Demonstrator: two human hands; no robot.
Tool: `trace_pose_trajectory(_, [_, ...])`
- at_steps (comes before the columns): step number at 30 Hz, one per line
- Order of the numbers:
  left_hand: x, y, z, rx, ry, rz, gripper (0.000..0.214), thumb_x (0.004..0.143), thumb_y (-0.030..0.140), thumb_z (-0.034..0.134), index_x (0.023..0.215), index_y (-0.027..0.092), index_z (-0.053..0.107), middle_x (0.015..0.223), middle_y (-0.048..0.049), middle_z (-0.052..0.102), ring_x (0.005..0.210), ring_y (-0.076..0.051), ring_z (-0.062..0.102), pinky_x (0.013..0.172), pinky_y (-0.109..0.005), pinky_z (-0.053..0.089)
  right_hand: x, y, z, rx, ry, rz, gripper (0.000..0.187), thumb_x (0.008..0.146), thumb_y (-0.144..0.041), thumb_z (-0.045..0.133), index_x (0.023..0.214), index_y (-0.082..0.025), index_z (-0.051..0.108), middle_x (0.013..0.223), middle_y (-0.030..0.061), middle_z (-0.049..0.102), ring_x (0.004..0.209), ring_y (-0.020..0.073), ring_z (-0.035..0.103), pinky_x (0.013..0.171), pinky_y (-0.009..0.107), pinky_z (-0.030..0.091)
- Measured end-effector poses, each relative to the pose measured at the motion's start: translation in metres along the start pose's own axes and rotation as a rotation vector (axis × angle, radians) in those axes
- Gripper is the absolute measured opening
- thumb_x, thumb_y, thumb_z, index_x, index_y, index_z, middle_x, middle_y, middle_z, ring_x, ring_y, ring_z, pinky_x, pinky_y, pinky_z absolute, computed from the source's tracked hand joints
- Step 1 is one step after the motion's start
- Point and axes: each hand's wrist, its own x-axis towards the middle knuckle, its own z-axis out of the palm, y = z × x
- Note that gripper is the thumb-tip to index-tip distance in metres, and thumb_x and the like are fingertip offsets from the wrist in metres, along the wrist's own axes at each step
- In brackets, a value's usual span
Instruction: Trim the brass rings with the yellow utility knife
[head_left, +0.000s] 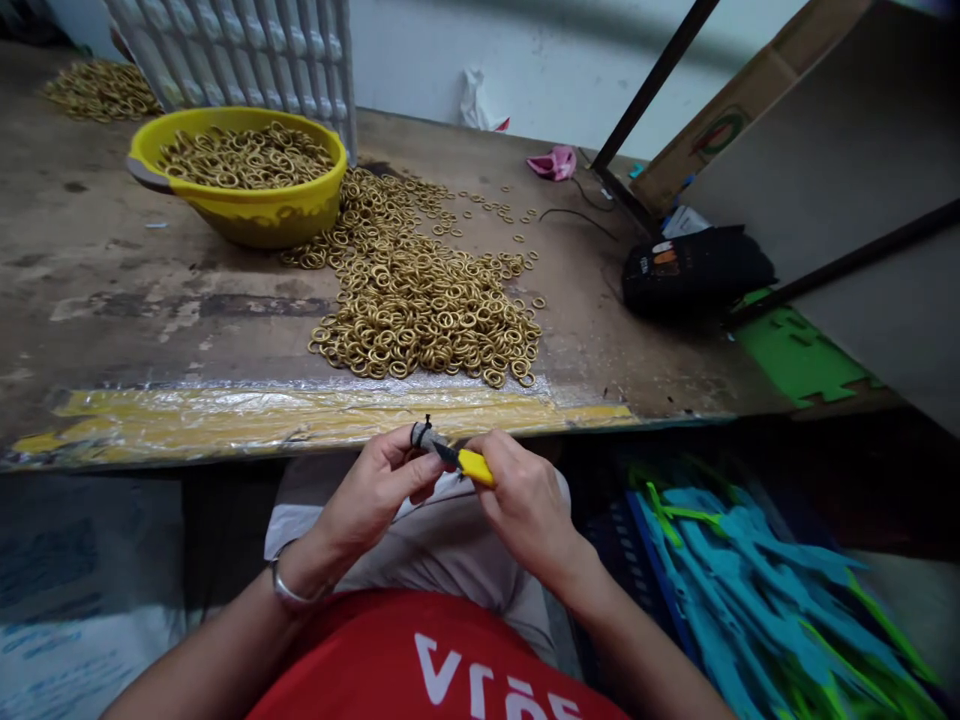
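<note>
My right hand (529, 500) is closed around the yellow handle of a small knife (475, 467), its dark blade pointing left. Across from it, my left hand (375, 490) has thumb and index finger bent together near the blade tip. A grey wrapping (430, 440) with a black band around it shows at the left index fingertip. Whether a small piece sits between the left fingers is hidden. Both hands are over my lap, just in front of the table edge. Beyond them, a heap of gold-coloured rings (427, 310) lies on the table.
A yellow bowl (262, 215) full of similar rings stands behind the heap. At the back left is a ribbed grey panel (247, 60). A black pouch (697, 270) lies on the right. Below the table, a blue crate holds turquoise and green pieces (750, 570).
</note>
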Motion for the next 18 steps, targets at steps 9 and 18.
trace_pose_trajectory(9, [0.001, 0.0, -0.001, 0.276, 0.031, 0.064, 0.016, 0.089, 0.028, 0.062, 0.079, 0.015, 0.06, 0.064, 0.0039, 0.044, 0.059, -0.008, 0.035, 0.055, -0.022, 0.029, 0.009, 0.007, 0.007, -0.241, -0.012, 0.044, 0.015, 0.092, -0.011, 0.046, 0.093, -0.017, 0.06, 0.084, 0.0063, 0.066, 0.073, 0.0186, 0.062, 0.064, 0.028, 0.036])
trace_pose_trajectory(18, [-0.002, 0.014, 0.001, 0.047, 0.03, -0.07, 0.03, 0.084, 0.043, 0.066, 0.076, 0.014, 0.062, 0.066, 0.0006, 0.049, 0.053, -0.007, 0.031, 0.045, -0.02, 0.022, 0.041, 0.071, 0.0, -0.387, 0.066, 0.299, 0.011, 0.094, -0.02, 0.051, 0.09, -0.017, 0.061, 0.089, 0.0083, 0.066, 0.077, 0.0201, 0.06, 0.064, 0.029, 0.031])
